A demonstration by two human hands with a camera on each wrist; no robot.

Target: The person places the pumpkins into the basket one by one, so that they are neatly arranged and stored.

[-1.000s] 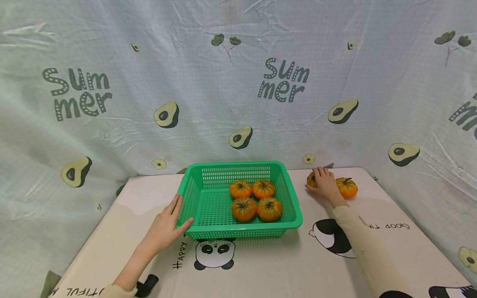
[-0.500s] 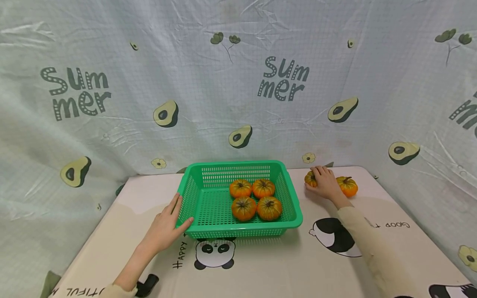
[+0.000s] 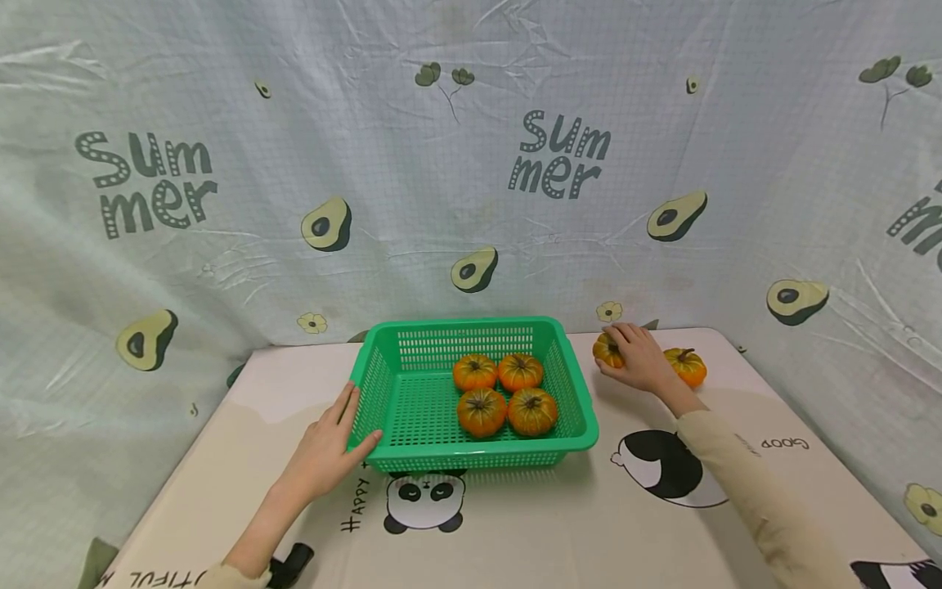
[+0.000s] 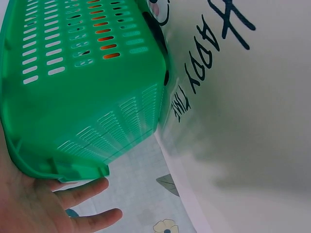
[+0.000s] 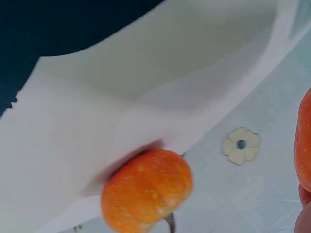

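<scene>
My right hand (image 3: 642, 362) grips a small orange-and-green pumpkin (image 3: 607, 350) beyond the basket's right side, its fingers over the far side and thumb at the near side. In the right wrist view only a slice of that pumpkin (image 5: 304, 143) shows at the right edge. A second loose pumpkin (image 3: 688, 368) with a curved stem sits right of the hand. My left hand (image 3: 324, 448) rests on the left corner of a green plastic basket (image 3: 478, 449), fingers straight and spread. Inside, several pumpkins (image 3: 482, 412) stand together in the right half.
The table (image 3: 530, 532) wears a pale cloth with a printed panda and lettering. A hanging cloth (image 3: 397, 204) with avocado prints closes off the back and sides. In the left wrist view, the basket's slotted wall (image 4: 97, 63) stands close to the hand.
My right hand has shifted slightly left with the pumpkin it grips, away from the loose one. The left hand and the basket have stayed in place.
</scene>
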